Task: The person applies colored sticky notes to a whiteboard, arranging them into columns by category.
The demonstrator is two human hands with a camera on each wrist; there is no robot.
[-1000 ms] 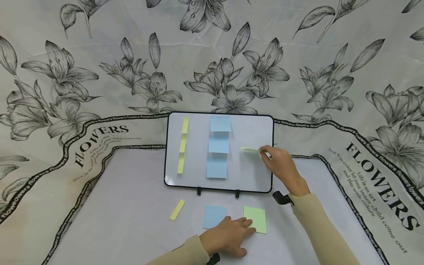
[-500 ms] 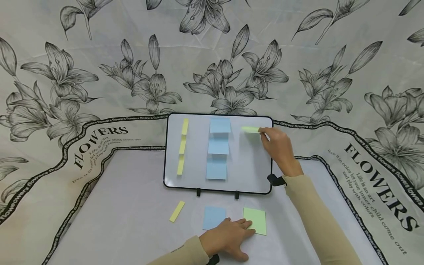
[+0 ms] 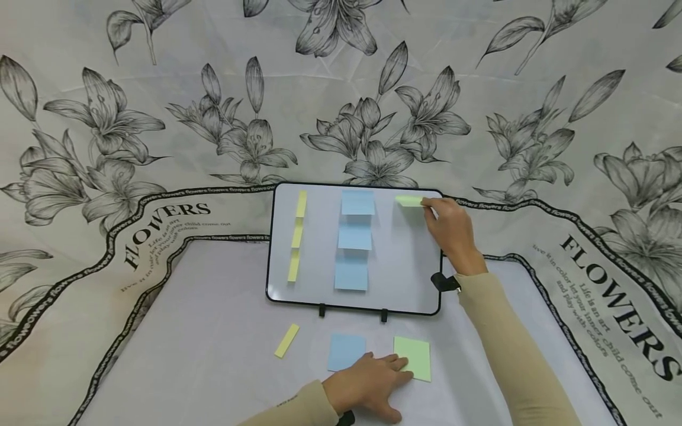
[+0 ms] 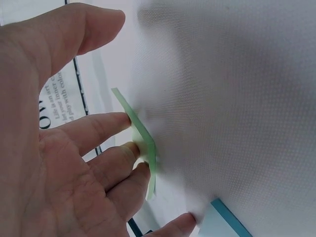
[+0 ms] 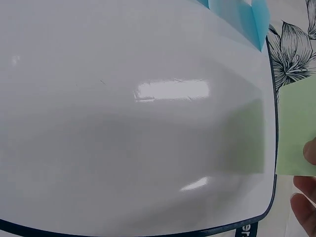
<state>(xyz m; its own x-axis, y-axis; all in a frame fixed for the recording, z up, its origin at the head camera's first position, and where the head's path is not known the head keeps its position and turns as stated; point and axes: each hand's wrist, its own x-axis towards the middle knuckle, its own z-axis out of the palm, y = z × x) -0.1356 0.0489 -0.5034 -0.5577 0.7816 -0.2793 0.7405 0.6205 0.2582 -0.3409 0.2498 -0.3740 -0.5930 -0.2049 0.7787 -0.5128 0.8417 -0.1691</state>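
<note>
My right hand (image 3: 453,234) pinches the right edge of a green sticky note (image 3: 408,202) at the upper right of the whiteboard (image 3: 405,278). In the right wrist view the note (image 5: 296,128) stands out from the glossy board, which reflects it. Whether it touches the board, I cannot tell. Down on the table, the outstretched fingers of my left hand (image 3: 364,384) rest on a green sticky note pad (image 3: 420,355). That pad (image 4: 140,128) is seen edge-on in the left wrist view, under several fingertips.
Blue sticky notes (image 3: 351,272) run down the board's middle, and yellow strips (image 3: 293,265) down its left side. A blue pad (image 3: 345,350) and a yellow strip pad (image 3: 286,341) lie in front. Black feet (image 3: 322,310) support the board. Flower-printed cloth (image 3: 229,94) hangs behind.
My right hand has carried the green note up the whiteboard from mid-height to near its top edge. My left hand has stayed on the green pad.
</note>
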